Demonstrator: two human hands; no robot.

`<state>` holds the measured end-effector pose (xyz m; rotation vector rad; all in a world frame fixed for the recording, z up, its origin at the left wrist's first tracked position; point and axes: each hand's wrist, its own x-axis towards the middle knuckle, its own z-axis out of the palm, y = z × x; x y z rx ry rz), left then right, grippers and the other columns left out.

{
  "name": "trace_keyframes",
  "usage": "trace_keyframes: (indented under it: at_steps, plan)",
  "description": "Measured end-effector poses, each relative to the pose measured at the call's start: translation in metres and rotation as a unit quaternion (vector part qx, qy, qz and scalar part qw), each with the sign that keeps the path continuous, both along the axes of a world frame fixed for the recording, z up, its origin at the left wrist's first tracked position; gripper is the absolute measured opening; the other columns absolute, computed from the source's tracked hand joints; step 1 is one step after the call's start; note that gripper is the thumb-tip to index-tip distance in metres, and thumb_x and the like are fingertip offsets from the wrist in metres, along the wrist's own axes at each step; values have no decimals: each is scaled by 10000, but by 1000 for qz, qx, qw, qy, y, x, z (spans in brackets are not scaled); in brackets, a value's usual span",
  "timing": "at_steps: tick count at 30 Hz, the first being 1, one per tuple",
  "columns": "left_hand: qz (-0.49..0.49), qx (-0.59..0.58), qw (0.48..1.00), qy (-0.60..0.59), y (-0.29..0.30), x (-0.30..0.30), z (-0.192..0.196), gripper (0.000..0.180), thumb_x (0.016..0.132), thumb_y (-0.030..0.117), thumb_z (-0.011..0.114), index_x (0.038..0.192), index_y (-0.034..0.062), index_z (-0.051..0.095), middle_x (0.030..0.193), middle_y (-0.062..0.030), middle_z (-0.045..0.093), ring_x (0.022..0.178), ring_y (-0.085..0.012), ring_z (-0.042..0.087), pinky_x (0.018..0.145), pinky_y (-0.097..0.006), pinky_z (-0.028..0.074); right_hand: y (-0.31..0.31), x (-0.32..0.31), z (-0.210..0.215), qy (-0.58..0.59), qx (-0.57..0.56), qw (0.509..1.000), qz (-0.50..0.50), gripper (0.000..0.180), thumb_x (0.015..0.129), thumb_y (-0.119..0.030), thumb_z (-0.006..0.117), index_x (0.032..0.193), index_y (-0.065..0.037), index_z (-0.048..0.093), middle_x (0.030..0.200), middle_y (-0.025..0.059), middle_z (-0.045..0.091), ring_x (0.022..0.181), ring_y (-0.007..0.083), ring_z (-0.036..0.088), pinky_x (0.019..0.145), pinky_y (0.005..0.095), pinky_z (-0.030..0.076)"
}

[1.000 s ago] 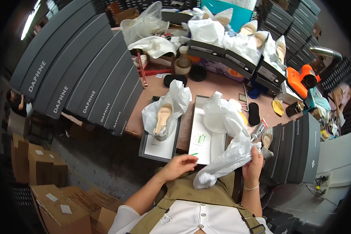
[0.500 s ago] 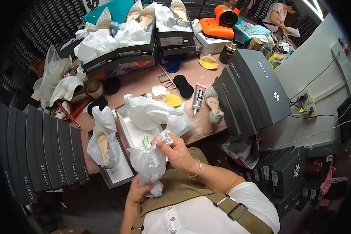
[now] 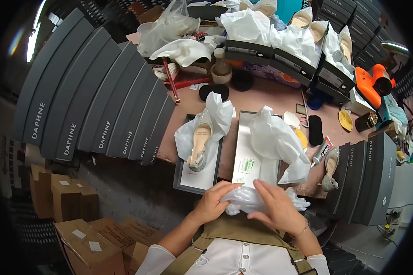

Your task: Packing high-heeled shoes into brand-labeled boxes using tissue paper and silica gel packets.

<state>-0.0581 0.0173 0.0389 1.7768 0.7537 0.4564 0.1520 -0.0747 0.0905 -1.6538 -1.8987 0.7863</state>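
Tube lamp (image 3: 32, 42) glaring upper left, dim floor (image 3: 128, 185), bent edges, black corners

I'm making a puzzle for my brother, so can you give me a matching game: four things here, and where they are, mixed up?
Things
1. crumpled white wrapping bundle
2. bright orange plastic device
3. brown cardboard boxes
4. glittery silver shoe nearest the left hand

Places
A. low on the picture's left side
B. on white tissue paper in an open dark grey box
C. between the left hand and the right hand
D. towards the picture's upper right

Right pairs: 1-C, 2-D, 3-A, 4-B
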Motion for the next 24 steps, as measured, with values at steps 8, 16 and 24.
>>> trace_keyframes:
  at_steps: [8,16,24]
  plan:
    - [-62,-210,972,88,48,-34,-13,314,852,-26,555,1155,20,622,857,-28,651,700,-50,544,637,-204,448,26,22,-50,114,-134,984,6,241,770,-60,616,1007,-14,626,889,204,638,790,382,610,696,405,500]
    - [265,-294,869,-298,63,-33,-16,778,807,309,728,1411,73,298,1169,-114,558,1042,-210,570,890,-366,478,22,44,-53,229,-176,948,-135,113,773,-41,632,873,11,644,774,162,632,670,334,616,617,341,497]
    - [317,-449,777,-307,14,29,-38,536,883,90,611,1357,52,365,1291,-107,488,1217,-254,468,1045,-441,365,21,28,-60,236,-49,964,-110,171,740,-95,746,828,-6,630,718,113,583,609,258,582,548,303,453]
